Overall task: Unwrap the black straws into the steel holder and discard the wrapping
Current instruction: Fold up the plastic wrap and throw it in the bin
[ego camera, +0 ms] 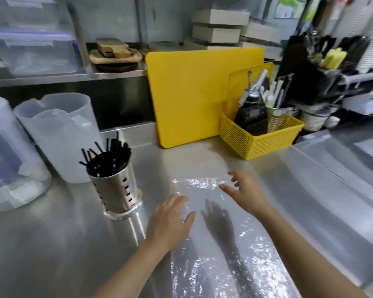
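Observation:
Black straws (105, 158) stand bunched in the perforated steel holder (116, 191) at the left of the steel counter. A clear, shiny plastic wrapping (211, 250) lies flat on the counter, running from the middle toward the near edge. My left hand (170, 220) rests palm down on the wrapping's left side, fingers spread. Just above the wrapping's far end hovers my right hand (244, 193), fingers apart and holding nothing.
Two translucent plastic jugs (58, 134) stand left of the holder. A yellow cutting board (194, 93) leans against the back. A yellow basket (261, 136) with tools sits at the right. A black rack (323, 67) fills the far right.

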`<state>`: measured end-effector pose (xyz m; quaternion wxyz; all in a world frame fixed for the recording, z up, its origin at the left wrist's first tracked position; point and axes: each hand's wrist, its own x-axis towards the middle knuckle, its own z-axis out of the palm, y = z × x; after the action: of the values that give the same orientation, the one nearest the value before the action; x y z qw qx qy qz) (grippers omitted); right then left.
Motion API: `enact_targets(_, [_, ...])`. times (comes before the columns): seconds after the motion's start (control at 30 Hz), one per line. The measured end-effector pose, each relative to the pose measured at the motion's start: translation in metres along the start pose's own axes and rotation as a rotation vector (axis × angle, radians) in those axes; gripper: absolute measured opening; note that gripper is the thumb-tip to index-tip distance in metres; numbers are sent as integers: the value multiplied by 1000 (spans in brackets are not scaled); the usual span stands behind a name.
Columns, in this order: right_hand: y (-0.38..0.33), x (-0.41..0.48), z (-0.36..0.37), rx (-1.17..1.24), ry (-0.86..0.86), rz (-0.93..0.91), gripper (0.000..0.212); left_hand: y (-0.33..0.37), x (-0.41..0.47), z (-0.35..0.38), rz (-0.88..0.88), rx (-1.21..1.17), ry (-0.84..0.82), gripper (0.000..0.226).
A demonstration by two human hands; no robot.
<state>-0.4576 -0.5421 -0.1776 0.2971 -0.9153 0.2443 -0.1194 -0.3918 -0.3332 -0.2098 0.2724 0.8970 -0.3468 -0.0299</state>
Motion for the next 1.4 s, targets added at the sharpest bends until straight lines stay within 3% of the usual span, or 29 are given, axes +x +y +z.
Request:
enact_targets(0.23, [72,-31,10,-210,-46,343,53,-2,-6,48,-147,118,-163,58])
enact_targets(0.33, [81,-37,12,-262,-106,458,56,0,-7,53,-290,153,-185,63])
enact_targets(0.47, [88,-34,11,-95,-186,562,50,6,-4,50,-574,54,-114,89])
enact_targets(0.57, [96,-31,12,104,-264,558,27,1,-1,49,-693,-97,-45,101])
enact_targets(0.6, [99,-31,11,183,-280,540,18,-1,0,49,-728,-166,-42,92])
enact_targets(0.7, [104,-33,5,387,-261,520,5,-7,1,42,-771,-260,-98,27])
enact_targets(0.73, [104,-34,1,460,-258,535,11,-8,1,40,-759,-293,-99,22])
enact_targets(0.83, [108,-38,-7,632,-261,547,30,-10,0,39,-783,-478,9,18])
enact_targets(0.97, [110,-42,-10,845,-331,527,16,2,-3,37,-845,-815,120,25])
enact_targets(1.1, [114,-41,-10,907,-349,519,6,11,-9,26,-881,-1039,-280,21])
enact_targets(1.13, [115,-41,-10,911,-368,514,1,12,-11,27,-880,-1061,-312,20])
enact_targets(1.27, [124,-41,-13,874,-432,512,14,12,-13,33,-854,-899,-262,15])
enact_targets(1.33, [127,-42,-14,874,-424,513,11,9,-15,31,-820,-839,-333,26])
enact_targets(1.4, [130,-42,-17,889,-419,518,8,8,-19,30,-782,-784,-417,23])
